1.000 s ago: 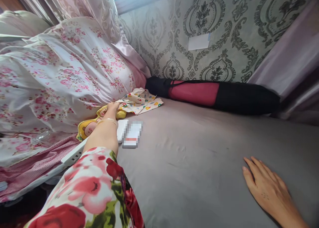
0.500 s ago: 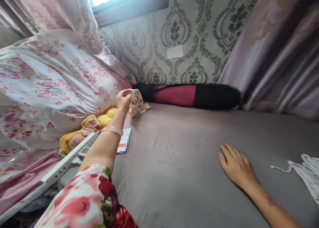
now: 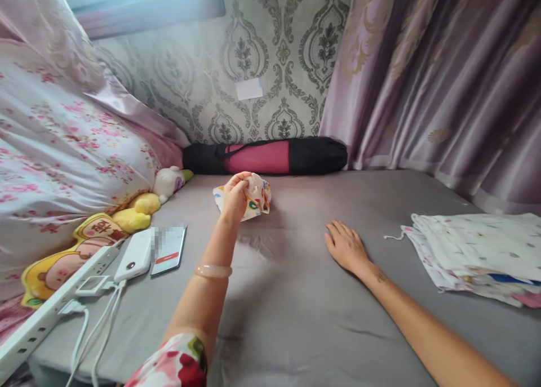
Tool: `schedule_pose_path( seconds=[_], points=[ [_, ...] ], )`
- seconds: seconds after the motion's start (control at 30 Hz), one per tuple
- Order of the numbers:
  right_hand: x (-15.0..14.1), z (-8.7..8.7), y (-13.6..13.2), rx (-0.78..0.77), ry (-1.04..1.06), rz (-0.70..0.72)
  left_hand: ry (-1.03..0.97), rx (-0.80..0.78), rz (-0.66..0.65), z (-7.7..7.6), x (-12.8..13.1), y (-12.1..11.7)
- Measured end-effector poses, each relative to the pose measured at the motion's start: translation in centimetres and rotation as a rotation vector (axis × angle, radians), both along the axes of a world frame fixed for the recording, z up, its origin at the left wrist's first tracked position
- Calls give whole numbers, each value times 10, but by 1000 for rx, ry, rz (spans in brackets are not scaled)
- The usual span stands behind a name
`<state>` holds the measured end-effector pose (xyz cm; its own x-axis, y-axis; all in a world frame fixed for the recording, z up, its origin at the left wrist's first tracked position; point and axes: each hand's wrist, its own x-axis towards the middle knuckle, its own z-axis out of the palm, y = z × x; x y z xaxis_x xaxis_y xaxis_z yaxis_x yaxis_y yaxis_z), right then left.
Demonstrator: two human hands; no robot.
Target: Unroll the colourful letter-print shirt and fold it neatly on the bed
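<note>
Cream cloth (image 3: 258,194) printed with multicoloured shapes on a plain grey bedsheet (image 3: 296,330), beside a red-and-white floral sleeve (image 3: 177,361), pink-flowered white bedding (image 3: 63,167) and grey-green damask wallpaper (image 3: 253,54).

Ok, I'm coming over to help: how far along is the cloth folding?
Done: a neat stack of white printed cloths lies folded at the right. In hand: the left hand grips a crumpled cream cloth with colourful print. Left: that cloth, still bunched, looks unfolded. The right hand lies open on the grey bed sheet.
</note>
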<state>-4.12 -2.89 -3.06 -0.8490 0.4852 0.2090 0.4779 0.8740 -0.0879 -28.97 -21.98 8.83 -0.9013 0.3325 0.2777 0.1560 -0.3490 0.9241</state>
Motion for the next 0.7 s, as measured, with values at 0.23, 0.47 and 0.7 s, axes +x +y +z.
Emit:
schedule_pose_path(
  seconds=[0.23, 0.47, 0.7],
  points=[
    [-41, 40, -22, -452, 296, 43, -152, 65, -322, -13, 77, 40],
    [-77, 36, -45, -714, 519, 144, -57, -14, -448, -9, 107, 43],
    [-75, 44, -16, -761, 676, -79, 63, -244, -358, -4, 98, 26]
  ],
)
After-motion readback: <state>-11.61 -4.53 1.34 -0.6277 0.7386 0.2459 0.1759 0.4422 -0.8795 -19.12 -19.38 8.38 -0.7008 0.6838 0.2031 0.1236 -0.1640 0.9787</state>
